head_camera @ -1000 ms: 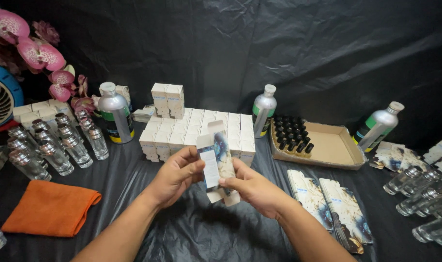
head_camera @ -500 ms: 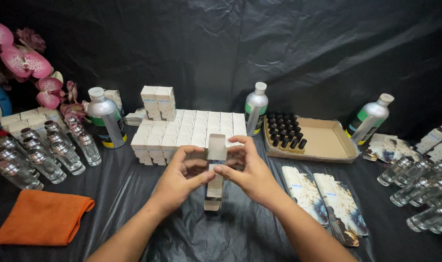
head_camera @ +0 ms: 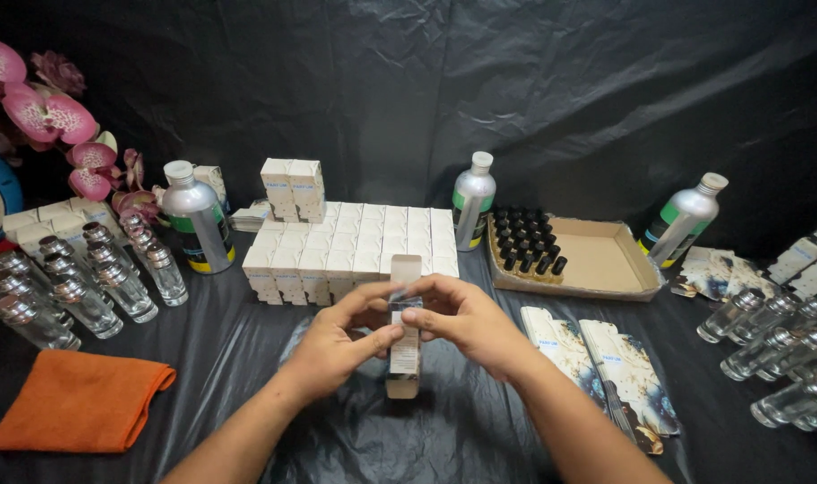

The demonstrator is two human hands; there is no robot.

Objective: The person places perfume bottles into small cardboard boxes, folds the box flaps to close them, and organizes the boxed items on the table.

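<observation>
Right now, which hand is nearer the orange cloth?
Left. The left hand grips the small carton just right of the orange cloth; the right hand holds the carton's far side, farther away.

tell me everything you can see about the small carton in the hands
The small white cardboard carton is a narrow, tall box held upright over the black cloth-covered table, in front of the block of matching white boxes. Its top flap stands open and a dark patterned print shows on its front. The left hand and right hand pinch its upper part from either side; its lower end hangs free.
</observation>
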